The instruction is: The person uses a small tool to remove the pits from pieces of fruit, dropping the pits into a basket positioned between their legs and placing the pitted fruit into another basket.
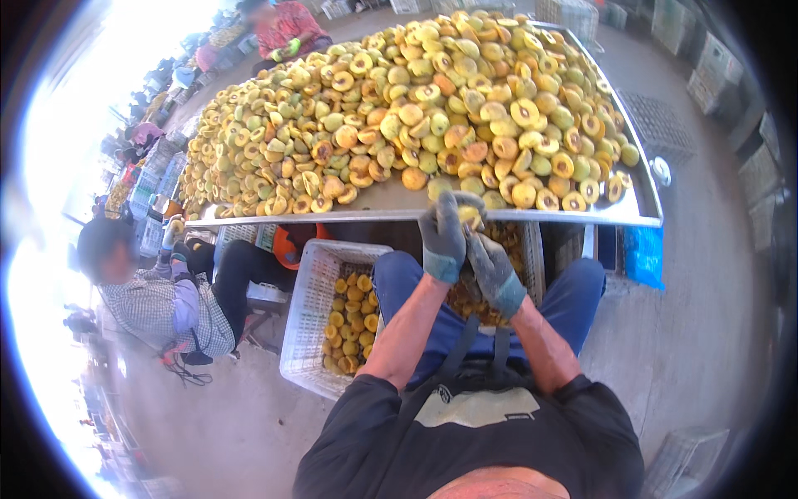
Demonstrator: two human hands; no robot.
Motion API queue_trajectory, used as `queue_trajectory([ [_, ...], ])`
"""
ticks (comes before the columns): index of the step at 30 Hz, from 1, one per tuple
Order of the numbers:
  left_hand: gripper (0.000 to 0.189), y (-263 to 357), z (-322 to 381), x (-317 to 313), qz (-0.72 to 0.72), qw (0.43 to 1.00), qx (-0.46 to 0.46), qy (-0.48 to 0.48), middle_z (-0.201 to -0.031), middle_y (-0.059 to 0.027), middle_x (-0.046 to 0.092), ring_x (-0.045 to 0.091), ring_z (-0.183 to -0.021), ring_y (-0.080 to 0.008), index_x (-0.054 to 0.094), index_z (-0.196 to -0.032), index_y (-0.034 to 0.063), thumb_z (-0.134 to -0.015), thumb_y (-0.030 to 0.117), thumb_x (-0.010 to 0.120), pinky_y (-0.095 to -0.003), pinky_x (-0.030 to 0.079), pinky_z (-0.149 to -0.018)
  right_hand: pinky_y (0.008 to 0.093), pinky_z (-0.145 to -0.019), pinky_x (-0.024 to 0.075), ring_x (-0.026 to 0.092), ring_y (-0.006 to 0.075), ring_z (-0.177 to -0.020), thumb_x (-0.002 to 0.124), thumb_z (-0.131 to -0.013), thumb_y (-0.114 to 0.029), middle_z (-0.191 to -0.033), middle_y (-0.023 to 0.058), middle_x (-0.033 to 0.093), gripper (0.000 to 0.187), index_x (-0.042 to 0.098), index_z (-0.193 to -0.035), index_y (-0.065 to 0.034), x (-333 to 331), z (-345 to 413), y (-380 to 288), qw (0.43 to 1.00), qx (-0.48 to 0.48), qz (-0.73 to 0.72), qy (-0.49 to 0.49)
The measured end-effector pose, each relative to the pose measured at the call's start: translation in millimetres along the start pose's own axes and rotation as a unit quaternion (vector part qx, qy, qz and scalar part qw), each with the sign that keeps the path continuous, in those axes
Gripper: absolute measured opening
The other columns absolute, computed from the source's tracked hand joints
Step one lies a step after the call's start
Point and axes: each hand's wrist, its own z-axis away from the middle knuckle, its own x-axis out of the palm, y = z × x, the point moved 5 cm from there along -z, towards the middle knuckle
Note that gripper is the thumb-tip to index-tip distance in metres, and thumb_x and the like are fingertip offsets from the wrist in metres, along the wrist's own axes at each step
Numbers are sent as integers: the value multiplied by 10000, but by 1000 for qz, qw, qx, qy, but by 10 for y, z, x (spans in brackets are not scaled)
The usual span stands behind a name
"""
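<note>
My left hand (444, 240), in a grey and teal work glove, holds a yellow stone-fruit half (469, 217) just over the near rim of a metal table. Close against that half is my right hand (497, 269), gloved alike, with its fingers bent; whether it grips a small tool cannot be made out. A broad heap of halved yellow stone fruit (405, 115), peach-like, covers much of the metal-topped table (389, 198) before me. Some halves show a brown stone or a dark hollow. Between my knees, partly hidden by my arms, a crate (534, 262) holds fruit pieces.
At my left knee stands a white plastic crate (299, 337) with fruit halves (352, 312) inside. A co-worker (168, 299) sits at left near an orange bucket (288, 249). Another person (287, 31) is across the table. A blue plastic bag (644, 256) hangs at right.
</note>
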Motion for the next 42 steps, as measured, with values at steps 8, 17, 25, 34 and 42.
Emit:
queue_trajectory([
  [8, 709, -51, -66, -52, 66, 996, -22, -54, -671, -153, 655, 649, -564, -228, 646, -791, -48, -1080, 512, 320, -324, 554, -535, 231, -362, 293, 392, 67, -405, 473, -1053, -487, -614, -19, 472, 453, 512, -847, -85, -24, 47, 63, 980, 156, -66, -100],
  [17, 708, -157, -164, 9, 73, 981, -140, -111, -672, -149, 650, 628, -539, -216, 643, -742, -23, -1066, 534, 349, -314, 546, -519, 231, -351, 275, 374, 68, -377, 471, -1042, -529, -582, -6, 467, 490, 501, -834, -87, -79, 67, 109, 971, 187, -87, -120],
  [25, 693, -79, -109, 40, -45, 987, -9, -153, -709, -156, 669, 647, -603, -220, 664, -747, -33, -1090, 456, 314, -319, 544, -595, 236, -335, 239, 314, 54, -374, 459, -1044, -529, -542, -47, 385, 497, 492, -790, -103, -118, 121, 193, 932, 237, -196, -192],
  [34, 650, -269, 51, 24, 148, 981, -97, -76, -729, -150, 623, 611, -606, -298, 635, -778, 19, -1053, 518, 322, -354, 525, -562, 216, -306, 194, 268, 36, -361, 472, -988, -658, -546, -41, 382, 563, 499, -815, -123, -169, 153, 284, 886, 250, -274, -277],
  [42, 466, 390, -9, -1181, -95, 977, 40, 188, -775, -136, 671, 688, -640, -257, 653, -857, 17, -1014, 420, 481, -357, 621, -552, 232, -332, 264, 337, 58, -382, 468, -1018, -584, -583, -12, 438, 537, 521, -829, -84, -449, 147, 670, 917, 309, -180, -175],
])
